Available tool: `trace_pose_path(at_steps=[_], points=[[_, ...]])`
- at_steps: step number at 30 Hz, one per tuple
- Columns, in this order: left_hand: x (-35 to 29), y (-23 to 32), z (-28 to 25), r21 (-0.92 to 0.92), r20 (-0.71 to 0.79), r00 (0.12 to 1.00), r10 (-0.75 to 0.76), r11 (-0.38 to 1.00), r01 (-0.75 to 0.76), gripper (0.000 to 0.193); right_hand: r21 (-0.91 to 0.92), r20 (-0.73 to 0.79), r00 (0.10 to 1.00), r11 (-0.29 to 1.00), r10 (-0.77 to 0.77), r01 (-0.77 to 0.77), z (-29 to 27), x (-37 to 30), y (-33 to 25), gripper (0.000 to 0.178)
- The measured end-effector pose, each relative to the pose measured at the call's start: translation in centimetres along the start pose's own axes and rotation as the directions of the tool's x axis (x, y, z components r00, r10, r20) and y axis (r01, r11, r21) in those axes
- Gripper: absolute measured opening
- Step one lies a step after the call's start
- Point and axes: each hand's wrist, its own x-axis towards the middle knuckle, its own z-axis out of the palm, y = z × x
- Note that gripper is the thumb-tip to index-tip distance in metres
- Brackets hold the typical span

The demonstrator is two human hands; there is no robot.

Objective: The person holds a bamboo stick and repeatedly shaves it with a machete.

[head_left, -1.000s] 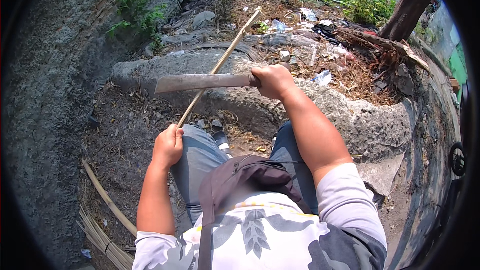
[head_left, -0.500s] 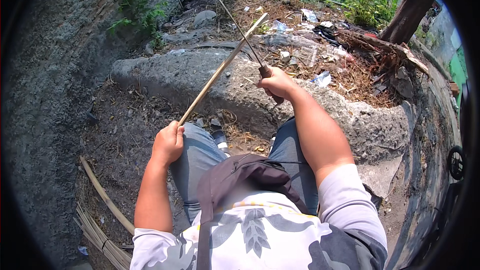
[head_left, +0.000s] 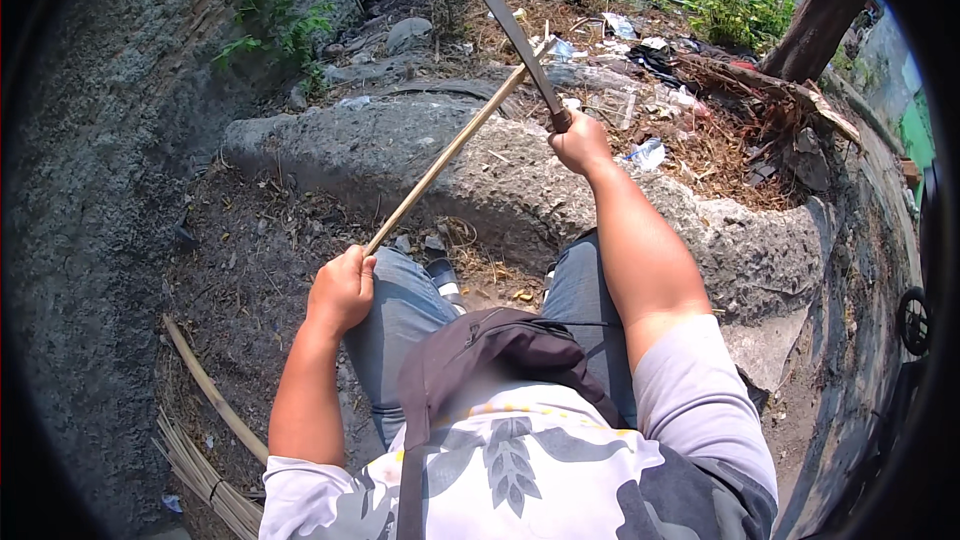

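My left hand (head_left: 341,289) is closed around the near end of a long, pale wooden strip (head_left: 445,159), just above my left knee. The strip slants up and away to the right. In my right hand (head_left: 581,143) is the handle of a machete (head_left: 516,38) with a dark, slightly curved blade. The blade crosses the strip near its far end, its broad side showing. At the crossing a thin sliver (head_left: 546,37) stands out from the strip's tip. Whether the edge is biting into the wood I cannot tell.
A rough stone ledge (head_left: 330,155) runs across in front of my knees. On the left are a rough wall (head_left: 90,190), a curved pale stick (head_left: 212,385) and a tied bundle of thin sticks (head_left: 208,475). Litter, dry debris and a tree trunk (head_left: 815,15) lie beyond the ledge.
My right hand has moved away and to the right with the machete. The blade has turned from edge-on to broadside and now crosses the strip nearer its far end. My left hand has barely shifted.
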Motion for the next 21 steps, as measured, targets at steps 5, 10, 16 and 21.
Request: trace_pose_path(at_steps=[5, 10, 16, 21], points=[[0.4, 0.3, -0.7, -0.012, 0.066, 0.997, -0.034, 0.999, 0.034, 0.023, 0.37, 0.39, 0.896, 0.855, 0.212, -0.363, 0.5, -0.4, -0.1, 0.022], [0.1, -0.6, -0.8, -0.079, 0.052, 0.998, -0.026, 0.996, 0.03, 0.022, 0.015, 0.049, 0.998, 0.999, -0.045, 0.044, -1.1, -0.9, -1.0, 0.031], [-1.1, -0.9, -2.8, -0.19, 0.081, 0.993, -0.091, 0.976, 0.105, 0.024, -0.312, 0.224, 0.944, 0.9, -0.242, 0.304, -1.4, -3.7, -5.5, 0.023], [-5.9, -2.2, -6.2, -0.105, 0.095, 0.988, -0.126, 0.985, 0.135, 0.023, -0.225, 0.096, 0.984, 0.96, -0.148, 0.167, -1.9, -1.7, -3.2, 0.023]])
